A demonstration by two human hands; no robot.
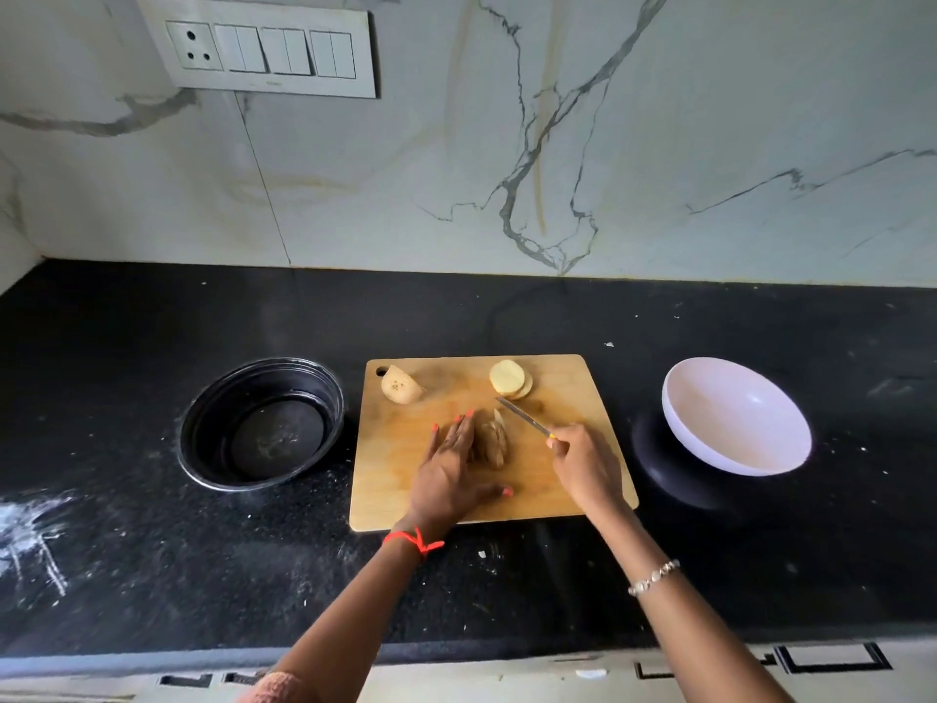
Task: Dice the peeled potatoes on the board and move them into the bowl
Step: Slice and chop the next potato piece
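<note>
A wooden cutting board (557, 479) lies on the black counter. On its middle sits a group of potato slices (494, 438). My left hand (451, 469) lies flat with straight fingers against the left side of these slices. My right hand (583, 464) grips a knife (522, 417) whose blade points up and left, its tip near the top of the slices. A potato half (402, 385) rests at the board's far left corner. A small stack of round slices (511, 379) sits at the far middle. A white bowl (735, 423) stands right of the board with nothing visible inside.
A black round container (261, 423) stands left of the board. White powder smears mark the counter (35, 540) at the near left. A marble wall with a switch panel (258, 45) rises behind. The counter's front edge runs along the bottom.
</note>
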